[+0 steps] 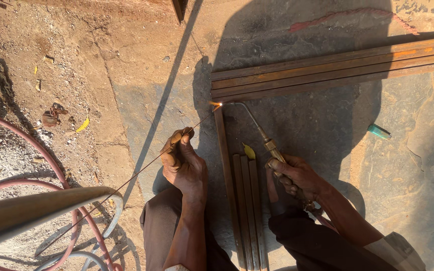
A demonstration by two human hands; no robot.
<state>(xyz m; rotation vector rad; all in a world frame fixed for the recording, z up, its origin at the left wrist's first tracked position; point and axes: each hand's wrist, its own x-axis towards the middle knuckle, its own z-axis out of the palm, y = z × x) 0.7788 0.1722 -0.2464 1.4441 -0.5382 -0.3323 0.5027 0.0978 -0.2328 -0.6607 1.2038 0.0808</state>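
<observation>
My left hand (183,161) pinches a thin filler rod (141,168) whose tip reaches the corner joint. In my right hand (296,174) is a brass gas torch (258,131), its curved nozzle ending in a small flame (215,105) at that same corner. The joint is where a long rusty metal bar (225,160) running toward me meets a stack of long bars (337,68) lying across the ground. Several shorter bars (247,200) lie side by side between my knees.
Red hoses (51,168) loop over the dirt at the left. A thick pale pipe (41,208) crosses the lower left, close to the camera. A small green cylinder (379,131) lies on the stone at the right. A yellow leaf (248,151) rests by the bars.
</observation>
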